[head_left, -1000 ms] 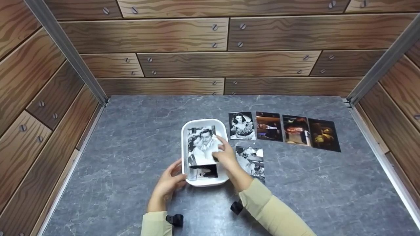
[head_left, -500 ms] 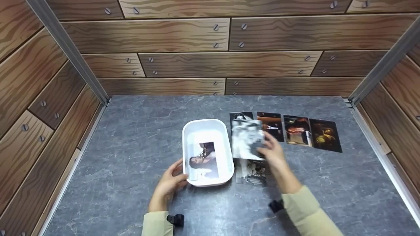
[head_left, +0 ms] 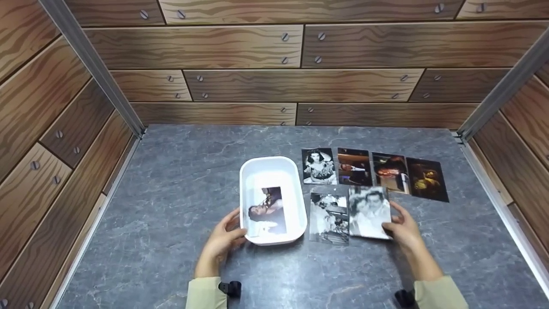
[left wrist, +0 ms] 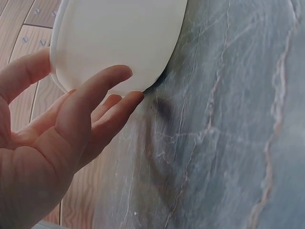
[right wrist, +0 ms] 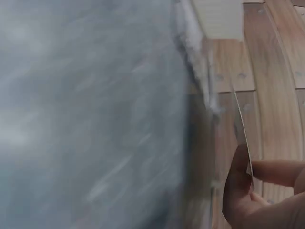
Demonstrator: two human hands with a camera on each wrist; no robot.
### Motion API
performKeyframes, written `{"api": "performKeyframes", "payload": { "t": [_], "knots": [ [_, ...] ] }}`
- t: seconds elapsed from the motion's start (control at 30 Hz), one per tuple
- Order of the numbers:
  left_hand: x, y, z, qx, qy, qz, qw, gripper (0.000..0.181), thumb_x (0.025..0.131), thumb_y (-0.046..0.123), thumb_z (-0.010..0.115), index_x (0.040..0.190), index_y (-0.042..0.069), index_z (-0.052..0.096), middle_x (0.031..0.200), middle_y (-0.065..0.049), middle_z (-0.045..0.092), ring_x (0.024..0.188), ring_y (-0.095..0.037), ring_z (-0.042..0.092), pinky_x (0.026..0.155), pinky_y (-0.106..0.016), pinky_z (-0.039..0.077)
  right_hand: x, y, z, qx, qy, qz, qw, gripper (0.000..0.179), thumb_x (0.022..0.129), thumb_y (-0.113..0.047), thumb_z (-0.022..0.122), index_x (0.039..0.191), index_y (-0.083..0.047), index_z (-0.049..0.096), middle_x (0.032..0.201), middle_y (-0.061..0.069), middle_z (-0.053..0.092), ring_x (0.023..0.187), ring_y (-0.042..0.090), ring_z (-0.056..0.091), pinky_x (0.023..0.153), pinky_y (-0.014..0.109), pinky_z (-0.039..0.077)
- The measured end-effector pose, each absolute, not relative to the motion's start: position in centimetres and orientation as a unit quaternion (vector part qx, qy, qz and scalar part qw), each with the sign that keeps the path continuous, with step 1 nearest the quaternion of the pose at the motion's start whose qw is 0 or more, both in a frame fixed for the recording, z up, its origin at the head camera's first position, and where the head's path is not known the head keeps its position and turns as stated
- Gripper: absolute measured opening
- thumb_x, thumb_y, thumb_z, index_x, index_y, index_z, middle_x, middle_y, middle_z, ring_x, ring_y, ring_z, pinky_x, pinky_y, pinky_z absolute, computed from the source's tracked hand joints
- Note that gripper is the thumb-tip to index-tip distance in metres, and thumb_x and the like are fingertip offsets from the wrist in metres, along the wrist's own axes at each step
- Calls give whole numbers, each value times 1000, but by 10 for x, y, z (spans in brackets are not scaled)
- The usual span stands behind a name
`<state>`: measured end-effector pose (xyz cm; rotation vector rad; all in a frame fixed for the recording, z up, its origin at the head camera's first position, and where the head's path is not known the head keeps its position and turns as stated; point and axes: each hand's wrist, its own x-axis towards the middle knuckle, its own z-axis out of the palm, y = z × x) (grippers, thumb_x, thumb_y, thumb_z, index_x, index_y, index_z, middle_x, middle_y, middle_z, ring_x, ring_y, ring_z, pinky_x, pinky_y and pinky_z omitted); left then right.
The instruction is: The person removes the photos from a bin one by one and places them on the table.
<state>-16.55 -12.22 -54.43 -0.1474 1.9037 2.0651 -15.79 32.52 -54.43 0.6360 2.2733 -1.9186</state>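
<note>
My right hand [head_left: 405,227] pinches the right edge of a black-and-white photo of a couple [head_left: 368,210]. In the right wrist view this photo [right wrist: 242,119] shows edge-on between thumb and fingers. A white plastic tub [head_left: 300,193] stands left of the photos, with one color photo [head_left: 268,212] lying inside on its bottom. My left hand [head_left: 223,238] holds the tub's near left corner, its thumb and fingers bent around the wall. From the left wrist, the left hand [left wrist: 71,114] shows with fingertips against the tub's outside [left wrist: 119,43]. Left of the held photo lies another black-and-white photo [head_left: 329,219].
A row along the back right has a black-and-white portrait [head_left: 319,166] and three dark color photos, including one with a bright red middle [head_left: 388,172]. They lie on a grey marbled table [head_left: 180,184]. Wood-patterned walls [head_left: 240,86] enclose the back and sides.
My right hand has lifted the couple photo out of the tub and carried it right, to beside the front-row photo. The color photo beneath it now shows. The left hand keeps its place.
</note>
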Motion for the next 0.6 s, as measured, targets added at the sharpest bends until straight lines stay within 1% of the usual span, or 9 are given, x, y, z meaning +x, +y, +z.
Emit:
{"api": "performKeyframes", "payload": {
  "t": [0.13, 0.27, 0.37, 0.47, 0.6],
  "knots": [
    [-166, -123, -543, -48, 669, 723, 165, 72, 85, -4, 59, 150, -3, 27, 147, -36, 32, 117, -36, 56, 81, -32, 59, -149, 331, -555, 209, 769, -600, 66, 77, 83, 11, 57, 150, 3, 20, 86, -6, 54, 71, 0, 50, 63, 16, 47],
    [-167, -124, -544, -47, 670, 721, 171, 73, 86, -4, 60, 150, -3, 26, 148, -36, 30, 119, -39, 55, 84, -33, 58, -145, 332, -557, 211, 792, -569, 70, 75, 84, 8, 58, 150, 3, 23, 82, -4, 43, 69, 4, 42, 60, 17, 42],
    [-167, -124, -545, -50, 670, 721, 171, 73, 86, -3, 60, 150, -3, 26, 148, -36, 30, 118, -38, 56, 84, -33, 58, -144, 331, -556, 212, 801, -556, 71, 72, 85, 5, 59, 148, 4, 26, 78, -4, 40, 68, 6, 39, 59, 18, 39],
    [-167, -124, -545, -52, 671, 720, 170, 74, 85, -3, 60, 150, -2, 26, 148, -36, 30, 115, -35, 58, 83, -33, 58, -145, 330, -554, 217, 808, -543, 76, 70, 86, 2, 59, 148, 5, 27, 78, -4, 40, 69, 7, 39, 59, 18, 38],
    [-167, -124, -545, -57, 671, 720, 169, 74, 85, -3, 61, 150, -2, 27, 148, -36, 29, 113, -34, 59, 81, -32, 58, -145, 331, -552, 223, 819, -521, 83, 69, 87, -5, 61, 146, 9, 29, 84, -2, 44, 75, 8, 42, 62, 17, 40]
  ]
}}
